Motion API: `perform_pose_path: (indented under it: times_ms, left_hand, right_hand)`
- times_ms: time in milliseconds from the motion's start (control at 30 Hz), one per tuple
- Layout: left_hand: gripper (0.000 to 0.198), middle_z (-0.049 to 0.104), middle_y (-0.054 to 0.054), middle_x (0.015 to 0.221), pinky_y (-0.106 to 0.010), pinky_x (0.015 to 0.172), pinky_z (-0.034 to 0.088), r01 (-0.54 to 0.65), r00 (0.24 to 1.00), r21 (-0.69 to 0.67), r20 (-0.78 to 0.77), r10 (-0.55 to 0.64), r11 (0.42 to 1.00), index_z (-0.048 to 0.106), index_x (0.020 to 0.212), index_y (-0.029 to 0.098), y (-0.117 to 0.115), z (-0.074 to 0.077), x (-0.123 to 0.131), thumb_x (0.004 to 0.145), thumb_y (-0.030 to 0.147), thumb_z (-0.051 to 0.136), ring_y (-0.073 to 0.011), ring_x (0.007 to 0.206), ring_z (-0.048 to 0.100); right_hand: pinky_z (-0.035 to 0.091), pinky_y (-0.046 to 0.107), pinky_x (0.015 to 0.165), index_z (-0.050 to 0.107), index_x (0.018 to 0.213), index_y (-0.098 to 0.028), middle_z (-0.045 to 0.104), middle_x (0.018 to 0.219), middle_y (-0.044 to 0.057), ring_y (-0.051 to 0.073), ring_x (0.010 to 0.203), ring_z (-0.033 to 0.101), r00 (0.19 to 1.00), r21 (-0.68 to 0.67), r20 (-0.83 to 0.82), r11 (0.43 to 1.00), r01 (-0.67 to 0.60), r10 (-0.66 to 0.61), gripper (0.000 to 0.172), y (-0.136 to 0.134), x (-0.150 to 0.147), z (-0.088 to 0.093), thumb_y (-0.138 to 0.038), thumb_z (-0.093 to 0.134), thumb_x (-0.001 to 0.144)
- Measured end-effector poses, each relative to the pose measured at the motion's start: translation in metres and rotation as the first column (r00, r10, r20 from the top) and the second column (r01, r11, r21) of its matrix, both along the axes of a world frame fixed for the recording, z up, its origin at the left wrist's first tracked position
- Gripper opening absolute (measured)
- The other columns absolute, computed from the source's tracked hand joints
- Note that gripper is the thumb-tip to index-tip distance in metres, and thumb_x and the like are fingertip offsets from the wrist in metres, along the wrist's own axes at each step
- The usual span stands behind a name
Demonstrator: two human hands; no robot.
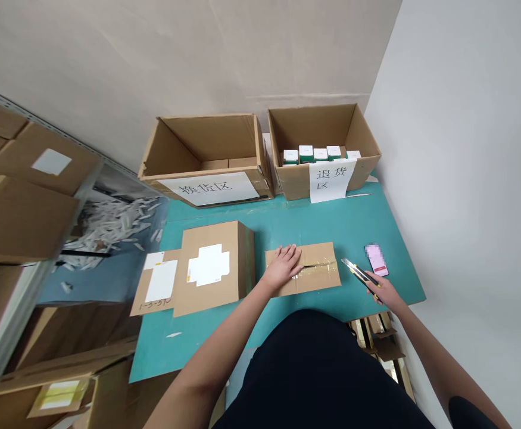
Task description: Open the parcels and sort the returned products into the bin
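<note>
The left hand [282, 267] lies flat and open on a taped cardboard carton [318, 268], near the middle of the teal tabletop [287, 226]. The right hand [383, 291] is closed around a yellow-and-black utility knife [358, 275], just right of the carton. Tape still spans the carton's seam, unopened. At the far edge, an open carton [314, 128] holds small white-and-green boxes [305, 154].

1. A warehouse stockroom for handling parcel returns.
2. Grey metal shelving [32, 116] holds stacked brown cardboard cartons [32, 158].
3. A taped brown cardboard parcel [320, 268] lies on a teal-topped table [314, 220].
4. Two open brown cardboard boxes [206, 143] [314, 128] at the table's far edge carry white paper signs [209, 189] [332, 179] reading "exchange area" and "returns area".
</note>
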State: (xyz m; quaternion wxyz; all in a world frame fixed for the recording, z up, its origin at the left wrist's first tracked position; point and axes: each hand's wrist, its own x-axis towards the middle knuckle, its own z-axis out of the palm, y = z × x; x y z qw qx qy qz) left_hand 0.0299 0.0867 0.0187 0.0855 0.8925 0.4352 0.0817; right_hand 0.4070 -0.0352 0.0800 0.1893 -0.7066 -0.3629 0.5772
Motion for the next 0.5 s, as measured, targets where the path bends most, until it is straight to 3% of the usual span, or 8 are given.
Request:
perform_pose_path:
  times_ms: [500]
  left_hand:
    - [0.053,0.051,-0.018,0.151,-0.054,0.119,0.031,-0.002,1.0,-0.03,-0.014,0.002,1.0,0.052,0.144,0.019,-0.001,0.005,0.001,0.1,0.048,0.045,-0.0331,0.139,0.047]
  right_hand:
    - [0.033,0.019,0.034,0.052,0.145,-0.021,0.06,0.066,-0.005,0.008,0.038,0.046,0.999,0.035,-0.041,0.999,0.012,-0.011,0.066,0.012,-0.027,-0.012,-0.047,0.06,0.085]
